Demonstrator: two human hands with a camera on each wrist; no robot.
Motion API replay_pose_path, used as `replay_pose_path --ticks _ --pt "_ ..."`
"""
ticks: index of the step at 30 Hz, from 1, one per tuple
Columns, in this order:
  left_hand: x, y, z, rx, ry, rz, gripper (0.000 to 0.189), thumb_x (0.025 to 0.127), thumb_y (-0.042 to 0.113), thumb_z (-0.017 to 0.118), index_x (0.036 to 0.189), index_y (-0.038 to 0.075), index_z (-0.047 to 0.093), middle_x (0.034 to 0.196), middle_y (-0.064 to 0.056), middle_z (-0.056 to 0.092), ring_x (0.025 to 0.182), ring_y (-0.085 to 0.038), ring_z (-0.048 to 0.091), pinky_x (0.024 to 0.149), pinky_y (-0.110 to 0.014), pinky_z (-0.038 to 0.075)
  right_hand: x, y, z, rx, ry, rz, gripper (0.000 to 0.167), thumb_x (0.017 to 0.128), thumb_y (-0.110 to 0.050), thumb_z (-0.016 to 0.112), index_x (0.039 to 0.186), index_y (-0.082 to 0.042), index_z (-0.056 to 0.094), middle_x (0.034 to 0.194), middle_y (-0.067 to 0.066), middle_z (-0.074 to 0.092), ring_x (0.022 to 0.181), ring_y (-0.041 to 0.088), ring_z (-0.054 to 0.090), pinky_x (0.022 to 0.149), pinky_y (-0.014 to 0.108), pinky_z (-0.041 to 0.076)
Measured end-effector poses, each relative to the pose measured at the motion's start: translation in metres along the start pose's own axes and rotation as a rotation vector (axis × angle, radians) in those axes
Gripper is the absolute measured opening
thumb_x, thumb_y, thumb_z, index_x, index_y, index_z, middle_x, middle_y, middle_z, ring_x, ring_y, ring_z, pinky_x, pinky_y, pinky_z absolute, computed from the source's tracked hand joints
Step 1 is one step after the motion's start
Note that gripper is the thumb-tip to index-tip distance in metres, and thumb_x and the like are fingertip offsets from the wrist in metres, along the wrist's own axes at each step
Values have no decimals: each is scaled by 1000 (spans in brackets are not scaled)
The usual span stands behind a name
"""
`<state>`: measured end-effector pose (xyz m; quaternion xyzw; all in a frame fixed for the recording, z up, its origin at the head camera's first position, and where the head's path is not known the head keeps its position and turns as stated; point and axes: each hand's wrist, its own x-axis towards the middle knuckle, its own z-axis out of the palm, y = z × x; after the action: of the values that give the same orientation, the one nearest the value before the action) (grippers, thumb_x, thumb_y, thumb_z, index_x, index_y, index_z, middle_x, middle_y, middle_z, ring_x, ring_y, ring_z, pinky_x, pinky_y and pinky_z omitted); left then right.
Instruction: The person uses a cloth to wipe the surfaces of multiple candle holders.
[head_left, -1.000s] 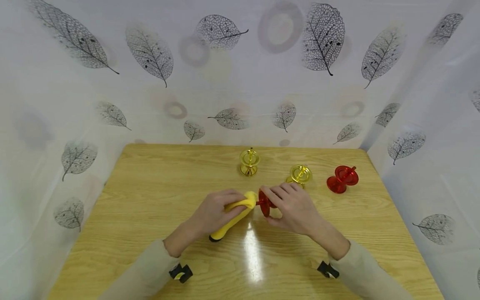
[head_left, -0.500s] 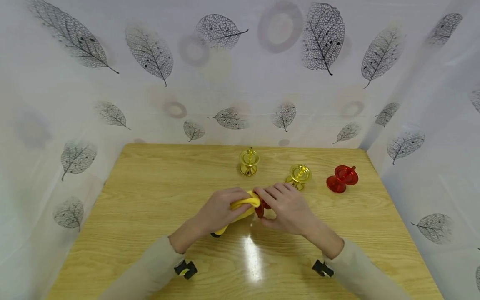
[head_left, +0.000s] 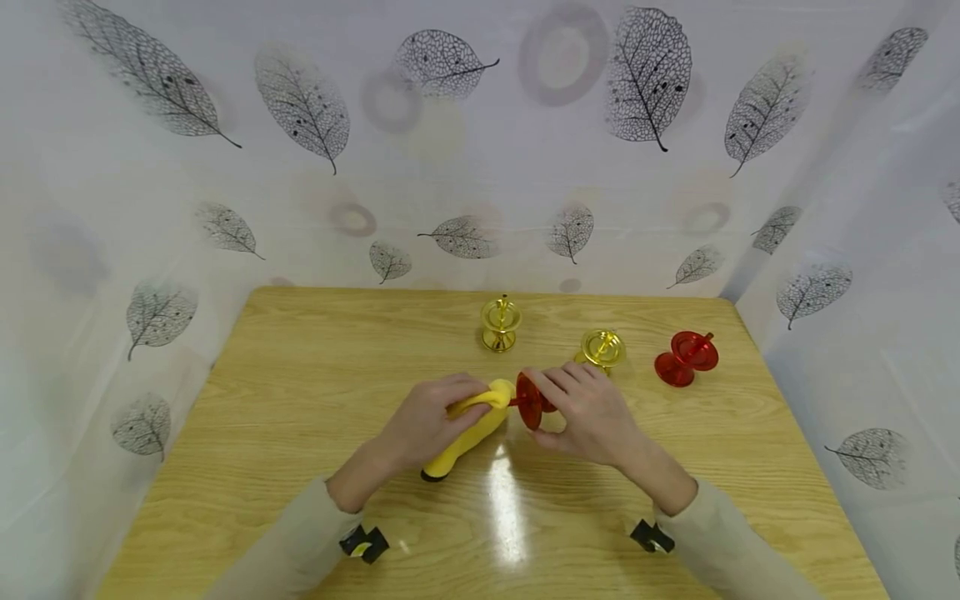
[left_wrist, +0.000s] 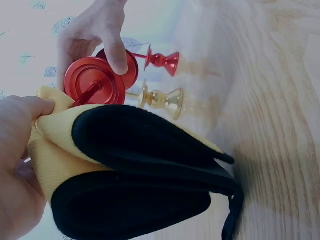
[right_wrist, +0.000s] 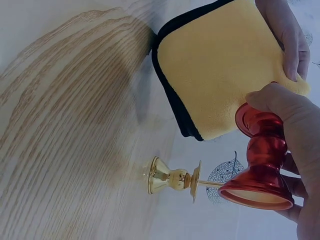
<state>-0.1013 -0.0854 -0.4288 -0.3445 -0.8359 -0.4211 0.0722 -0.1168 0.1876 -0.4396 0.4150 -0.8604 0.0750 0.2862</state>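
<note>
My left hand (head_left: 431, 421) pinches a folded yellow cloth (head_left: 471, 437) with dark edging, which hangs down toward the table. In my right hand (head_left: 594, 417) is a shiny red candle holder (head_left: 530, 402), tipped sideways so its dish faces the cloth. Its spike (left_wrist: 88, 94) points at the cloth, with the tip right by the bunched fabric. The right wrist view shows the holder's flared base (right_wrist: 260, 194) and rounded stem, with my fingers around the dish end.
Two gold candle holders, one at the back (head_left: 499, 325) and one just beyond my right hand (head_left: 602, 348), stand on the wooden table (head_left: 322, 358). Another red candle holder (head_left: 684, 358) stands further right. A leaf-patterned curtain (head_left: 480, 167) surrounds the table's back and sides.
Half a second ago the hands came together and the cloth covered the red holder's spike. Now they have drawn slightly apart, and the spike shows again as it did one second ago.
</note>
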Motion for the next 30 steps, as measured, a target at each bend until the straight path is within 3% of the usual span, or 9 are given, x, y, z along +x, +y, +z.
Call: replay_pose_path --ticks 10,18,25,30 --pt "6 4 9 20 -1 33 15 96 11 78 110 7 79 108 -6 80 93 -14 75 79 -25 64 5 -11 4 -15 20 -48 91 58 -56 98 130 -8 71 104 1 78 89 21 70 76 37 61" --pt "4 3 9 5 30 26 17 96 11 78 113 6 79 109 -7 80 93 -15 75 79 -25 64 6 -14 8 61 49 4 93 56 -51 100 132 -6 70 103 4 78 89 22 69 79 39 62" --pt "-1 0 1 -97 91 -90 16 99 12 75 112 5 78 104 -5 81 88 -11 73 78 -23 63 4 -13 8 255 37 84 90 61 -41 100 137 -6 67 106 5 78 90 20 68 79 39 62" --pt "3 1 -6 -135 185 -69 13 97 8 76 108 3 78 101 -9 81 81 -13 71 71 -23 62 3 -12 9 492 43 189 84 68 -31 98 140 -7 65 119 5 78 101 20 70 82 37 62"
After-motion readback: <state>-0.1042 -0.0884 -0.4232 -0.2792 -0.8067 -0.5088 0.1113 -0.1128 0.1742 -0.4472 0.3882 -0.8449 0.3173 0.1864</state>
